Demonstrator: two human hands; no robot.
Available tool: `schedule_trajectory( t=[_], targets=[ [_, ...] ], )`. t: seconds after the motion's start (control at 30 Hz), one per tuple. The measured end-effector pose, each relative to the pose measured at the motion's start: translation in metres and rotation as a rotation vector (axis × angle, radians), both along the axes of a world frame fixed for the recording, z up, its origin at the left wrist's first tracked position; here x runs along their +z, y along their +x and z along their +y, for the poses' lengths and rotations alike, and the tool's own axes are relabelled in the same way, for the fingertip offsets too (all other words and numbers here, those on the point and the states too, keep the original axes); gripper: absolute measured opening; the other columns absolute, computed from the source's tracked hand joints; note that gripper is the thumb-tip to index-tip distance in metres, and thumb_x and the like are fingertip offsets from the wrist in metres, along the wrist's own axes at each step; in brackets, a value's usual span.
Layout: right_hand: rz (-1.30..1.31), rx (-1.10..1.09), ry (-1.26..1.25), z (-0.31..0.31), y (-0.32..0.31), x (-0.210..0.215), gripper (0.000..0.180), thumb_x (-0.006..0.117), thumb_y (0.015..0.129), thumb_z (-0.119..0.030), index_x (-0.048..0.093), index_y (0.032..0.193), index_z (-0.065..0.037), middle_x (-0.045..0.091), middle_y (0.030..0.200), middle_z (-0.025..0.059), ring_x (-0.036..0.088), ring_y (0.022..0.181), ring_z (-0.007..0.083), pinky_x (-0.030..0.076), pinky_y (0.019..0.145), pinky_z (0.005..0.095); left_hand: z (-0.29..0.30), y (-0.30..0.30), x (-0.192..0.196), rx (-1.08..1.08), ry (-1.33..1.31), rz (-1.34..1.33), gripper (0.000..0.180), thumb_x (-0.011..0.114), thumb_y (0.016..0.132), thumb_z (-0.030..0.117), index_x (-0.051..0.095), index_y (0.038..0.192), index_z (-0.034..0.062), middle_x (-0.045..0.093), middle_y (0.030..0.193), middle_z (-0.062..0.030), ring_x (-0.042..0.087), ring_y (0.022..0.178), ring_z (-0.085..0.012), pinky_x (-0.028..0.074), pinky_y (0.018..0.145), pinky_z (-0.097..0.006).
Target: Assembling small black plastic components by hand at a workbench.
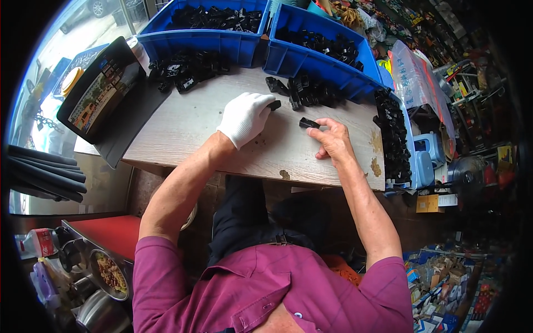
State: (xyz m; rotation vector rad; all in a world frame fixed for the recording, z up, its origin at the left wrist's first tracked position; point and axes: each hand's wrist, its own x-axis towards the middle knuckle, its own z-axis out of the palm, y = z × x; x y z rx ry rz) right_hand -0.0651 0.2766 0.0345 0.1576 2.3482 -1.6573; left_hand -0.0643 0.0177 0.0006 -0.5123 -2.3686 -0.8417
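My left hand (244, 118), in a white knit glove, is closed over the middle of the table and grips a small black plastic part (274, 105), of which one end sticks out past the fingers. My bare right hand (333, 139) pinches another black plastic piece (308, 123) between thumb and fingertips, slightly above the tabletop (189, 130). The two held pieces are apart. Just beyond my hands lies a loose pile of similar black parts (311, 93); a second pile (186, 69) sits farther left.
Two blue bins (202, 41) (327, 66) of black parts stand along the far edge. Another blue bin (408, 139) filled with them is beside the table's right edge. A tablet (102, 91) in a dark folding case leans at the left. Small dark crumbs lie near my left hand.
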Motion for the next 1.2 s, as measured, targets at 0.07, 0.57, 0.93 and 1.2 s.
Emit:
schedule_trajectory(
  t=[0.07,0.57,0.93,1.2],
  targets=[
    [-0.007,0.058,-0.002,-0.008,0.004,0.0,0.051,0.08,0.085,-0.014,0.061,0.127,0.006,0.056,0.056,0.0016,0.047,0.038,0.0091,0.047,0.036,0.0292,0.011,0.006,0.001,-0.058,0.053,-0.048,0.025,0.064,0.09,0.011,0.072,0.113,0.0076,0.073,0.104,-0.0151,0.069,0.098,-0.0352,0.056,0.084,-0.044],
    [0.037,0.081,-0.003,-0.016,0.007,-0.009,0.033,0.072,0.086,-0.007,0.068,0.117,0.001,0.052,0.056,-0.001,0.041,0.035,0.0083,0.036,0.032,0.0266,0.05,0.003,-0.002,-0.306,0.005,-0.041,0.027,0.064,0.086,0.007,0.075,0.11,0.01,0.072,0.1,-0.0108,0.069,0.092,-0.0353,0.056,0.081,-0.043],
    [0.024,0.131,-0.023,-0.011,0.006,-0.007,0.03,0.07,0.085,-0.003,0.068,0.115,0.001,0.051,0.055,-0.0023,0.042,0.036,0.0073,0.038,0.033,0.0261,0.047,0.02,-0.002,-0.271,-0.176,0.044,0.033,0.067,0.082,0.014,0.072,0.115,0.0095,0.071,0.109,-0.0095,0.066,0.104,-0.0308,0.053,0.09,-0.041],
    [0.012,0.078,0.047,-0.01,0.012,-0.002,0.037,0.078,0.084,-0.012,0.068,0.116,0.003,0.055,0.059,-0.0009,0.044,0.039,0.0072,0.04,0.035,0.0249,0.043,0.026,0.012,-0.165,-0.078,0.075,0.037,0.072,0.075,0.01,0.067,0.112,0.0078,0.066,0.118,-0.0131,0.062,0.109,-0.0359,0.052,0.091,-0.045]
  ],
)
